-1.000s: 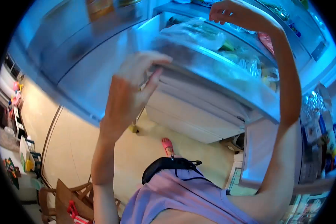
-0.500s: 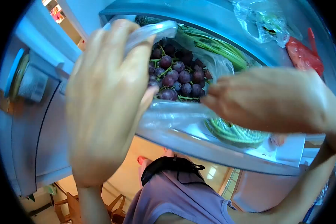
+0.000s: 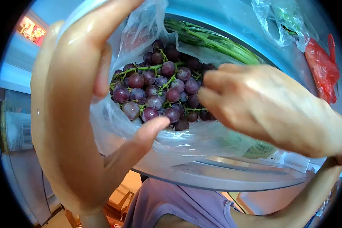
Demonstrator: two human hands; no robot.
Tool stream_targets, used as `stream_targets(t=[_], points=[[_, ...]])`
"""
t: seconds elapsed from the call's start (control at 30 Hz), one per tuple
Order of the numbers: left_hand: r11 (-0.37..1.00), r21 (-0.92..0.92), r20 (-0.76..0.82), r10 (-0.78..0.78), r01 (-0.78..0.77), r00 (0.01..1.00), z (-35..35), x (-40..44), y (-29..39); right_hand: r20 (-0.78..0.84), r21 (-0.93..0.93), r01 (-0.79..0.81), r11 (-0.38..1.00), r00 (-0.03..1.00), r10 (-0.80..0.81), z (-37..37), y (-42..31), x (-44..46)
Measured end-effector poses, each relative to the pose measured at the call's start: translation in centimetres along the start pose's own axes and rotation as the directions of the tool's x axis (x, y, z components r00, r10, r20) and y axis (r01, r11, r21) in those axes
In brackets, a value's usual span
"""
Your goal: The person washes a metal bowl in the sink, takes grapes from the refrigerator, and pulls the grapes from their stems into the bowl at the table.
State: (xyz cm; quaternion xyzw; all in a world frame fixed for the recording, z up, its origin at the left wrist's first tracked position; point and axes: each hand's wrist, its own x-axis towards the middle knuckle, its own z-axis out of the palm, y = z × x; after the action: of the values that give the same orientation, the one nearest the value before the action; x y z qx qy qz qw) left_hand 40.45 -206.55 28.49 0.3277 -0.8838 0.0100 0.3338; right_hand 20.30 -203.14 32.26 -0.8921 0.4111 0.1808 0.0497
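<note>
Two hands at once: spreading the left hand [image 3: 70,125] wide against the left side of a thin, translucent plastic bag [image 3: 186,141], bunching up the right hand [image 3: 269,106] over the right edge of the round, dark-purple grapes [image 3: 155,85] inside. Not seeing enough there to tell whether pinching anything. Seeing the bag sitting in a pale plastic drawer [image 3: 224,178] beside long green stems [image 3: 216,41]. Probably opening up the bag, tbh, and calling next for a light touch.
</note>
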Motion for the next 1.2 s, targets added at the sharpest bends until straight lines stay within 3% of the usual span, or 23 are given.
stream_targets(t=[0.1,0.17,0.3,0.37,0.5,0.57,0.63,0.73,0.83,0.9,1.0,1.07,1.17,1.2], points=[[1.0,0.012,-0.01,0.016,-0.015,1.0,-0.5,0.1,-0.4,-0.103,0.097,0.065,0.993,0.993,-0.055,2.0,0.7,1.1],[1.0,0.012,-0.02,0.026,-0.026,0.999,-0.8,0.1,-0.8,0.251,-0.151,-0.006,0.988,0.967,0.044,2.8,0.3,1.9],[0.998,0.024,0.016,-0.053,0.052,0.998,-0.8,-0.3,-0.6,0.359,-0.187,0.086,0.979,0.933,-0.013,2.9,0.6,1.0],[0.996,0.021,0.055,-0.083,0.082,0.995,-1.6,-0.6,-0.3,0.388,-0.338,0.106,0.935,0.921,0.036,2.5,-0.2,0.7],[0.968,-0.046,0.255,-0.227,0.246,0.94,-2.5,-1.8,-0.3,0.358,-0.379,0.121,0.917,0.933,0.025,2.5,-0.6,1.0],[0.969,-0.064,0.26,-0.214,0.237,0.942,-2.0,-2.1,-0.5,0.236,-0.406,0.013,0.914,0.967,0.091,2.7,-0.3,0.9],[0.97,-0.081,0.264,-0.2,0.228,0.944,-1.4,-2.3,-0.7,0.233,-0.384,-0.016,0.923,0.966,0.113,3.5,-0.1,0.7],[0.969,-0.094,0.271,-0.195,0.228,0.943,-0.9,-2.3,-0.8,0.018,-0.367,-0.13,0.921,0.989,0.147,4.3,-0.4,0.5],[0.968,-0.101,0.278,-0.192,0.228,0.941,-0.7,-2.2,-0.6,-0.123,-0.141,-0.228,0.963,0.97,0.211,4.3,-0.4,0.8],[0.967,-0.108,0.286,-0.19,0.229,0.939,-0.4,-2.0,-0.6,-0.282,-0.09,-0.07,0.993,0.959,0.042,4.5,-0.4,0.8],[0.966,-0.113,0.293,-0.19,0.231,0.937,-0.3,-1.9,-0.4,-0.151,0.145,0.201,0.969,0.972,-0.179,4.5,0.1,-0.6],[0.966,-0.115,0.302,-0.19,0.233,0.934,-0.2,-1.9,-0.4,0.112,0.245,0.186,0.951,0.969,-0.219,4.0,0.3,-1.7],[0.964,-0.114,0.311,-0.194,0.239,0.93,-0.3,-1.9,-0.5,-0.014,0.429,0.202,0.881,0.976,-0.217,3.6,0.6,-1.1],[0.965,-0.115,0.314,-0.191,0.237,0.93,-0.4,-1.9,-0.5,0.166,0.39,0.074,0.918,0.975,-0.149,3.1,0.9,-1.2]])
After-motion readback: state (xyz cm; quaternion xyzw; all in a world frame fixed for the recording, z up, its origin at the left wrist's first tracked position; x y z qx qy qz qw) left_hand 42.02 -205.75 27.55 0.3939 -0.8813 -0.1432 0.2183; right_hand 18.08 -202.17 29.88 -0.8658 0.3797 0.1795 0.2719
